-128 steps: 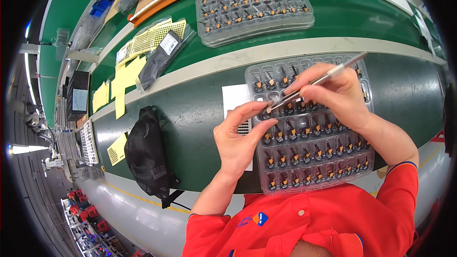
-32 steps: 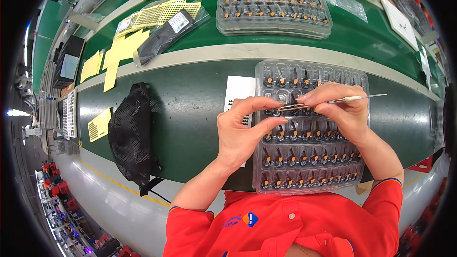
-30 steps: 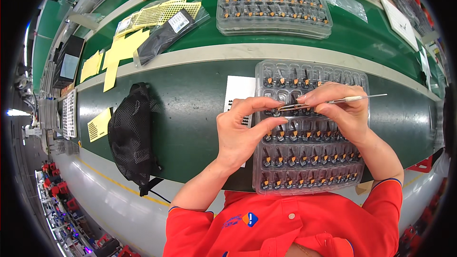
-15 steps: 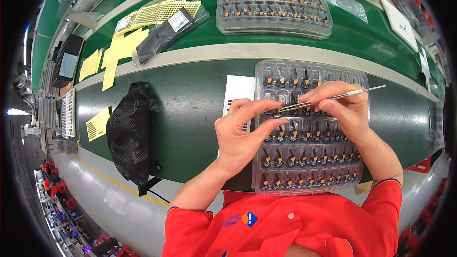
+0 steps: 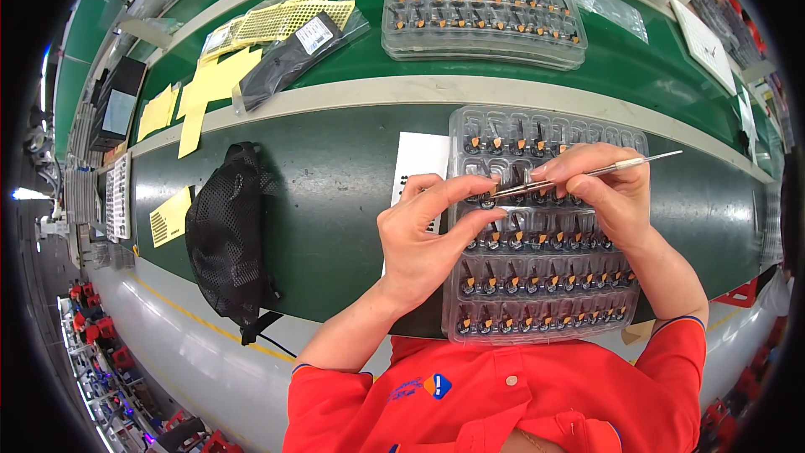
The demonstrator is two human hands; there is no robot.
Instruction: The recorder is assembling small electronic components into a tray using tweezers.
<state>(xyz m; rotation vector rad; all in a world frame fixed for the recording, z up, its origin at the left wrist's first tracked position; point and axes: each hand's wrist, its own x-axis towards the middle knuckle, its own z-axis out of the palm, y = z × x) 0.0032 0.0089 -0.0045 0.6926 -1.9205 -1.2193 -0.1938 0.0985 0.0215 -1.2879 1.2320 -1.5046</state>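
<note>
My left hand (image 5: 419, 231) is closed, with thumb and forefinger pinching a small dark round part (image 5: 487, 200) over the near tray. In my right hand (image 5: 608, 189), a slim metal tool (image 5: 616, 167) like tweezers lies between thumb and fingers. Its thin tip reaches the part at my left fingertips; whether it touches is too small to tell. Beneath both hands is a clear plastic tray (image 5: 455, 285) with rows of pockets. Many pockets hold small black parts with tan tabs. My hands cover some of the middle rows.
A white sheet with small black pieces (image 5: 419, 155) lies partly under the tray's left side. Farther left are a black mesh bag (image 5: 226, 243) and a yellow card (image 5: 171, 216). On the raised green shelf sit stacked filled trays (image 5: 486, 49), a dark packet (image 5: 289, 63) and yellow sheets (image 5: 222, 75).
The metal tool has shifted very slightly in my right hand, and its prongs look closer together. My left hand keeps its pinch in almost the same place.
</note>
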